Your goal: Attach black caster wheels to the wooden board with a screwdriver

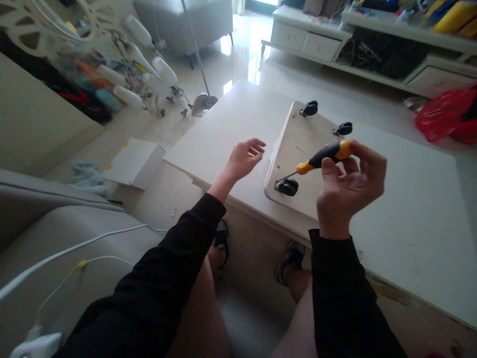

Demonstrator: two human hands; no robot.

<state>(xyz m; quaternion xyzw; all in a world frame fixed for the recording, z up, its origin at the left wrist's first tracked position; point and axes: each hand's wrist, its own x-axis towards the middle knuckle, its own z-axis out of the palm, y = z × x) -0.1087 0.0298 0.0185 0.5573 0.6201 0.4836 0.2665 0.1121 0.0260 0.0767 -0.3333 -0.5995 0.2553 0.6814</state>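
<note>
My right hand point(352, 181) grips a screwdriver point(326, 155) with a black and yellow handle. Its shaft points down and left, the tip at the mounting of the near black caster wheel point(288, 187). That caster sits on a pale board point(298, 149) lying on the white table. Two more casters, one at the far corner point(310, 108) and one on the right point(345, 129), stand up from the board. Left of the board hovers my left hand point(246, 158), fingers loosely curved and apart, holding nothing. A small dark thin piece point(300, 150) lies on the board.
The white table point(402, 209) extends to both sides of the board. On the floor at left are a white box point(134, 161) and a grey sofa point(74, 248) with white cables. A red plastic bag point(443, 117) lies beyond, near a white TV cabinet point(309, 42).
</note>
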